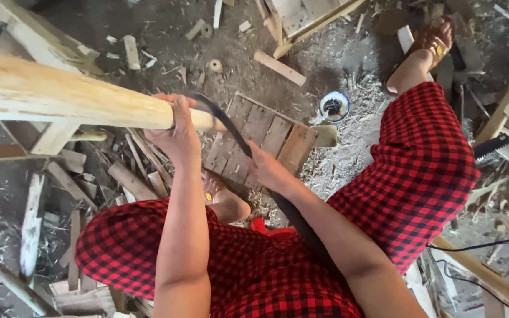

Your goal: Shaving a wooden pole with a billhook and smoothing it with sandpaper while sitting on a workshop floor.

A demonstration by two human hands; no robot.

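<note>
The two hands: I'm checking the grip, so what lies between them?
In the head view, the dark curved blade spans from the left hand on the pale wooden pole to the right hand, over a slatted board.

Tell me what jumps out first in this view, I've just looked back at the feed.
A thick pale wooden pole runs in from the left, gripped near its end by the left hand. The right hand holds a long dark curved blade that arcs up against the pole's end. Below, a red-and-black checked garment fills the lower frame.
</note>
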